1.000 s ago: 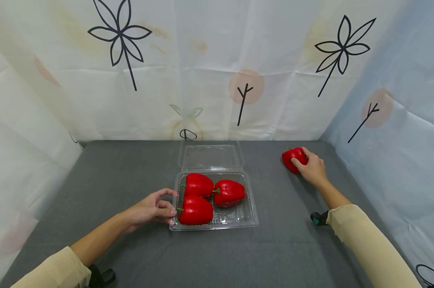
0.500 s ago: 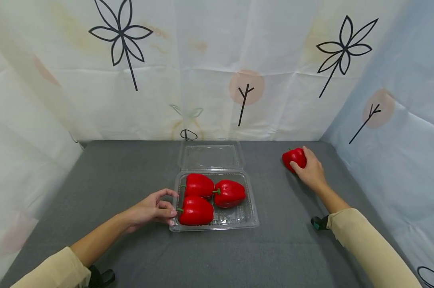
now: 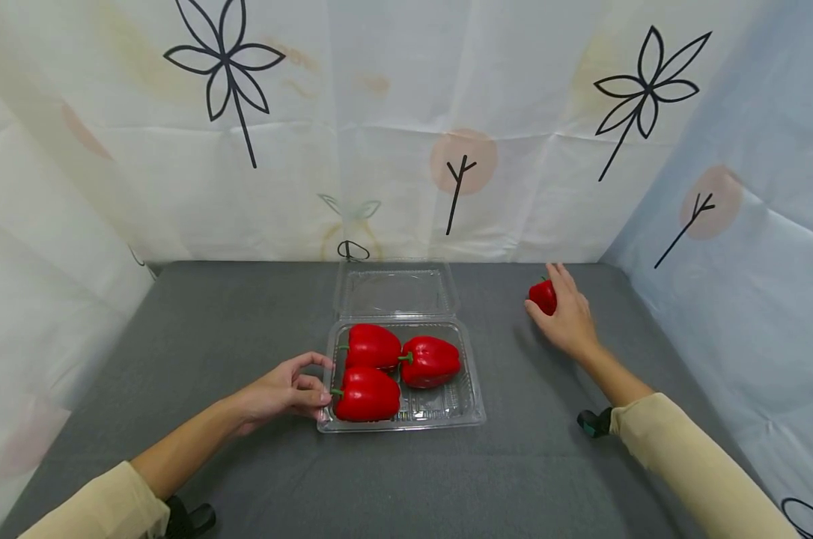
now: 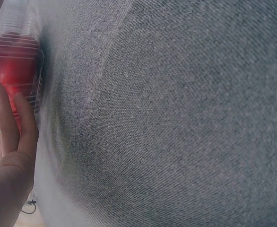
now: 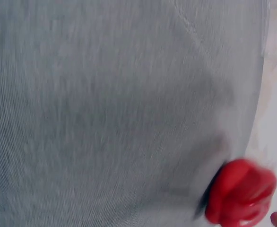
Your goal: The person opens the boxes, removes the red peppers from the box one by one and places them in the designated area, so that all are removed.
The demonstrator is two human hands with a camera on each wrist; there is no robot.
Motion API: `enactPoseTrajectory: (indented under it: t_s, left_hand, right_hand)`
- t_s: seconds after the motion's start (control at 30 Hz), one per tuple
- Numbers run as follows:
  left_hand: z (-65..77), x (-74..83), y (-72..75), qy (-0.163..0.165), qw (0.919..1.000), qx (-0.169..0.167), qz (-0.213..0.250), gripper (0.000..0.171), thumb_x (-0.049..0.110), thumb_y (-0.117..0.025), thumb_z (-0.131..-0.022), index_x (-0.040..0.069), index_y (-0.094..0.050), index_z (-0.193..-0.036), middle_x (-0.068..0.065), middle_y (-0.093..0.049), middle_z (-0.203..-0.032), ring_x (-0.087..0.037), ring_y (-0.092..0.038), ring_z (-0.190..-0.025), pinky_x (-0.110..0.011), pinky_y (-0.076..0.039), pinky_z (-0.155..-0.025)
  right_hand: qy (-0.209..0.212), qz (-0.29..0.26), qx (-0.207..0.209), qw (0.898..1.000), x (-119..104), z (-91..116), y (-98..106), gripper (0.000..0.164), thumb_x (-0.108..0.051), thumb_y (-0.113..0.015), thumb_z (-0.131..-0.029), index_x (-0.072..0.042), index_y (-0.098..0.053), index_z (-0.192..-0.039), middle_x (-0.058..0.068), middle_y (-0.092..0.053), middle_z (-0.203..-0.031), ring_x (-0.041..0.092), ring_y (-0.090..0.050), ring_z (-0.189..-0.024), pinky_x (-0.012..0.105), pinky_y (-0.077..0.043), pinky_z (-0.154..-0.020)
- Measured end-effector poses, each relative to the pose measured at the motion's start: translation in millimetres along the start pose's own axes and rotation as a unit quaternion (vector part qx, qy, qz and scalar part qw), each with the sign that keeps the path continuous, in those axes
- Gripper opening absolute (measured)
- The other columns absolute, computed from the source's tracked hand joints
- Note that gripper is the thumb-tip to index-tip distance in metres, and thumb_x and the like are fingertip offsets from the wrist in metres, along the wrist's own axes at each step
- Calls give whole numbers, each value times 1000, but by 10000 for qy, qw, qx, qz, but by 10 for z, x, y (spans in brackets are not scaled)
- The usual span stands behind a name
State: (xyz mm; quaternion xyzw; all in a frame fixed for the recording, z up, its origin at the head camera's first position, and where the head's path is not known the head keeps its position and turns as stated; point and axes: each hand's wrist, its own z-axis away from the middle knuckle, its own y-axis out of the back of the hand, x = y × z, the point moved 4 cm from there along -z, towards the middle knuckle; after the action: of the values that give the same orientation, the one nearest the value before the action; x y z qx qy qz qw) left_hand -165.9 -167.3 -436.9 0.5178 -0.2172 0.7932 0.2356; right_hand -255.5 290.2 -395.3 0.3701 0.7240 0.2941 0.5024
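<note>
From my station I read the clear plastic hinged container (image 3: 472, 374) as landmark: flat on the dark grey cloth (image 3: 514, 464), its clear lid (image 3: 398, 293) tipped open behind it. Three glossy red bell peppers with green stems sit inside: one back left (image 3: 373, 345), one front left (image 3: 367, 395), one on the right (image 3: 435, 363). My left hand (image 3: 295, 385) is at the container's left edge, thumb and fingers bent, pinching the rim. A fourth glossy red bell pepper (image 3: 542, 296) lies on the cloth right of the container, well apart, about level with the lid. My right hand (image 3: 567, 316) is just beside that pepper, partly covering it, fingers fairly straight and close together, thumb spread away, not pinching; the right wrist view shows fingertips (image 5: 276, 218) apart from it; whether the rest touches, I can't tell. White patterned fabric (image 3: 379, 97) hangs behind the container.
</note>
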Motion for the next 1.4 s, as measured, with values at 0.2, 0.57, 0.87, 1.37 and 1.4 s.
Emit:
enactPoseTrajectory:
  t_s: [0.2,0.57,0.87,1.37,1.4]
  left_hand:
    - [1,-5,-1,-68,10000,7,-47,64,14,-70,-94,-2,-29,-140,-7,-69,-88,-21,-69,-76,-38,-56,-86]
    - [15,10,-7,-150,9999,11,14,63,11,-69,-94,-3,-29,-140,-6,-69,-88,-22,-70,-77,-38,-57,-84]
    - [0,0,-15,-121,9999,48,36,64,11,-70,-93,-3,-29,-140,-8,-69,-88,-23,-69,-76,-38,-57,-84]
    - [2,-2,-16,-117,9999,22,32,64,12,-70,-94,-3,-29,-140,-8,-68,-87,-23,-70,-76,-39,-57,-84]
    - [0,-2,-15,-124,9999,19,31,63,12,-70,-94,-3,-29,-140,-8,-68,-87,-23,-69,-76,-39,-57,-84]
  right_hand:
    - [713,-522,-398,9953,-264,71,-119,77,-18,-70,-91,-6,-28,-156,20,-25,-160,41,-28,-145,66,-28,-109]
    - [1670,-1266,-1421,9674,-816,268,-308,78,-20,-77,-88,-9,-36,-153,15,-43,-153,35,-43,-138,59,-36,-108]
    - [2226,-1562,-2195,9370,-1063,417,-417,78,-24,-83,-83,-10,-44,-149,12,-51,-146,29,-50,-133,55,-43,-104]
    - [2315,-1613,-2556,9247,-1191,468,-545,77,-20,-86,-79,-7,-48,-145,13,-54,-143,27,-53,-130,51,-45,-103]
    - [2326,-1615,-2549,9246,-1196,469,-553,76,-18,-86,-79,-6,-50,-144,13,-55,-142,27,-54,-130,51,-46,-102]
